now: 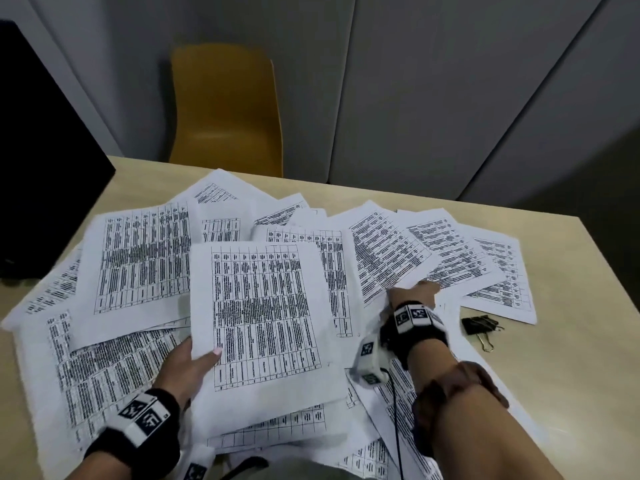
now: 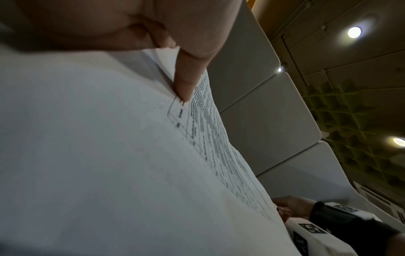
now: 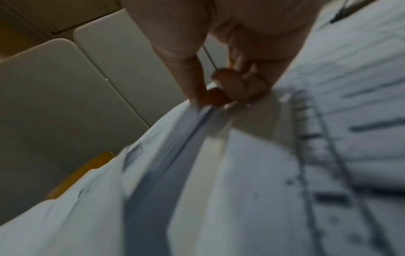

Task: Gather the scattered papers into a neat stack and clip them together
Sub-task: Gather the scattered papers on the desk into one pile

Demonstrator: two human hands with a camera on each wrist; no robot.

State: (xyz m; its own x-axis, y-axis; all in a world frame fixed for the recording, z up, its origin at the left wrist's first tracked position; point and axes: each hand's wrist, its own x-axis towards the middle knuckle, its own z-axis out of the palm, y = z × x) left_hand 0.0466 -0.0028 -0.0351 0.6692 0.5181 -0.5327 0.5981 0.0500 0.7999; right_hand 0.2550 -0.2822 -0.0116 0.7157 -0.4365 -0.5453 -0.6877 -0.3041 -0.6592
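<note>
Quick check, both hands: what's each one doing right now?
Left hand: grips the gathered sheets, thumb on top.
Right hand: pinches the edge of a few sheets in the scattered papers.

Office; desk (image 1: 571, 341), printed papers (image 1: 259, 306)

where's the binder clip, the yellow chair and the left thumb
binder clip (image 1: 475, 324), head view, on its black body
yellow chair (image 1: 225, 109), head view, middle of the backrest
left thumb (image 1: 207, 358), head view, on the thumb lying over the held sheet
</note>
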